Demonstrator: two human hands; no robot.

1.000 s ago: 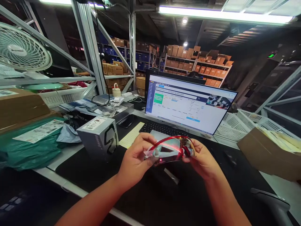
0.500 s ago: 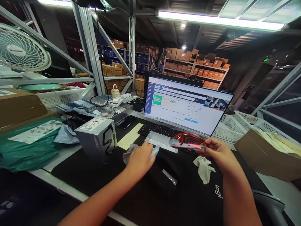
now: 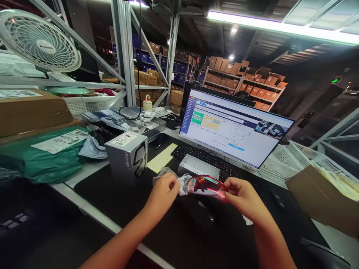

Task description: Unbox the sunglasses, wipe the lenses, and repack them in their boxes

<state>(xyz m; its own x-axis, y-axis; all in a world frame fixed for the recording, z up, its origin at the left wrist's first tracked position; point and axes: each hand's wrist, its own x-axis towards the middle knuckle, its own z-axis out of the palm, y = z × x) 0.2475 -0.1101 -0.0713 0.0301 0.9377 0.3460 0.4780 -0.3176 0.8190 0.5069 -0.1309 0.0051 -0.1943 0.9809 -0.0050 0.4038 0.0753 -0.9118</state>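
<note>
Above the black desk mat (image 3: 117,198), both hands hold a pair of red-lensed sunglasses (image 3: 209,185). My right hand (image 3: 242,196) pinches the right end of the glasses. My left hand (image 3: 164,192) is closed on a light grey cloth (image 3: 183,184) pressed against the left side of the glasses. A small open grey box (image 3: 198,167) lies just behind the hands, in front of the keyboard (image 3: 207,158). A grey product box (image 3: 127,157) stands upright to the left.
A monitor (image 3: 235,129) stands behind the keyboard. Left are green mailer bags (image 3: 39,157), a cardboard box (image 3: 30,110) and a white fan (image 3: 40,41). A metal tray (image 3: 143,127) of small items sits behind. White baskets (image 3: 283,158) and a cardboard box (image 3: 322,198) are at right.
Half a second ago the hands were apart, left on the cloth at the mat, right holding the glasses. Now they have met again, cloth against the glasses. The camera has shifted right.
</note>
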